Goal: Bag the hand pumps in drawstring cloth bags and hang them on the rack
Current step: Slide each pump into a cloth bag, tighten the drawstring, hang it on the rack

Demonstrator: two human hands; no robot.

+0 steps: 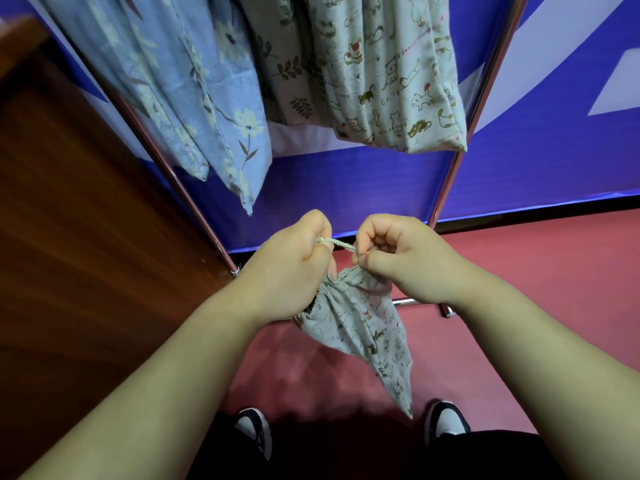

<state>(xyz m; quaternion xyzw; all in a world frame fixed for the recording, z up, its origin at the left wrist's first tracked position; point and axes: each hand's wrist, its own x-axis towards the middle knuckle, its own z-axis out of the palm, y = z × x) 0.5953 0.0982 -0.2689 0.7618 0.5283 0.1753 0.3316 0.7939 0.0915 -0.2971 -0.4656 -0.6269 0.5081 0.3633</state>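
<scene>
Rack (446, 188): chrome frame straight ahead of you. Three cloth bags already hang on it: blue floral bag (194, 98), leaf-print bag (287, 64), cat-print bag (391, 81).

Held bag (360, 327): grey print, just under your hands and in front of the rack's low bar. The mouth is gathered and the tail hangs limp. Pump inside: cannot tell, since the cloth shows no clear bulge.

Left hand (294, 261): curled, pinching the cord's end.

Right hand (398, 251): curled, pinching the same cord just beside the gathered mouth.

Drawstring (337, 244): a short taut run between the two pinches.

Judgement: the step is cinching. Anchor the gathers with your right hand and draw the cord away with your left, so the neck closes evenly. Leave enough free cord to loop over the rack.
</scene>
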